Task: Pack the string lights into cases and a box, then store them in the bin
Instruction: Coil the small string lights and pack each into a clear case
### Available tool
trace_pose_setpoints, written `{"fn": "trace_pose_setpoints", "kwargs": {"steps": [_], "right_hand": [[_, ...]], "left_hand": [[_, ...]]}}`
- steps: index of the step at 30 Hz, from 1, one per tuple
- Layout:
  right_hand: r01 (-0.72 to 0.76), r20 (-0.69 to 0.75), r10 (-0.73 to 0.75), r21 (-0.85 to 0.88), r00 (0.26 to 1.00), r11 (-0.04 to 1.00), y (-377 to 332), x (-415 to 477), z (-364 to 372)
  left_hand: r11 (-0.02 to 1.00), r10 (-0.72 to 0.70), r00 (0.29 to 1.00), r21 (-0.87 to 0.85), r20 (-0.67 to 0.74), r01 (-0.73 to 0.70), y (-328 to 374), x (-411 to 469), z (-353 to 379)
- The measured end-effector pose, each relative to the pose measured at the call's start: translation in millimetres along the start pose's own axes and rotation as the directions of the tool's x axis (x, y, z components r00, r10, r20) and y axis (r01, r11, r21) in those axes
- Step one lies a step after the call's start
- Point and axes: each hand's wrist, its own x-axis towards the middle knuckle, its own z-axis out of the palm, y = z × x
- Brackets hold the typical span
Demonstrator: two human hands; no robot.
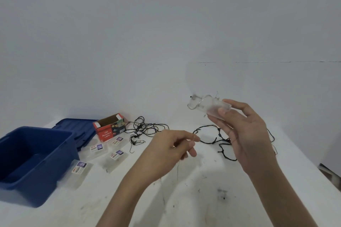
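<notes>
Head: "LED Decorative Lights" box

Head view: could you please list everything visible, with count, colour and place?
bin: one, blue, table's left edge, open
lid: one, blue, behind the bin
box: one, red, open, right of the lid
cases: four, clear, labelled, on the table beside the bin
string lights: count unclear, dark, loose across mid-table
held case: one, clear, in the right hand
thin wire: one, pale, below the left hand
table: one, white, under everything
left hand: one, pinches the thin wire
right hand: one, grips the held case
</notes>
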Motion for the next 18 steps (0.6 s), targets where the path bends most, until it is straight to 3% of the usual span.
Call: {"fn": "trace_pose_setpoints", "kwargs": {"steps": [2, 5, 8, 12, 18], "right_hand": [[0.081, -0.025, -0.084, -0.081, 0.996, 0.993, 3, 1, -1], [0.186, -0.033, -0.202, -0.276, 0.979, 0.943, 8, 3, -6], [0.269, 0.050, -0.279, -0.473, 0.959, 0.839, 12, 3, -12], [0.302, 0.186, -0.239, -0.565, 0.953, 0.767, 11, -1, -16], [0.272, 0.329, -0.093, -0.555, 0.940, 0.786, 3, -8, -19]], "left_hand": [[0.975, 0.030, 0.999, 0.221, 0.019, -0.034, 7, -3, 1], [0.904, 0.090, 0.996, 0.419, 0.019, -0.090, 21, -6, -2], [0.776, 0.253, 0.967, 0.605, -0.038, -0.179, 31, -6, -7], [0.705, 0.465, 0.883, 0.630, -0.064, -0.326, 39, 4, -19], [0.763, 0.462, 0.884, 0.541, -0.074, -0.354, 36, 25, -28]]}}
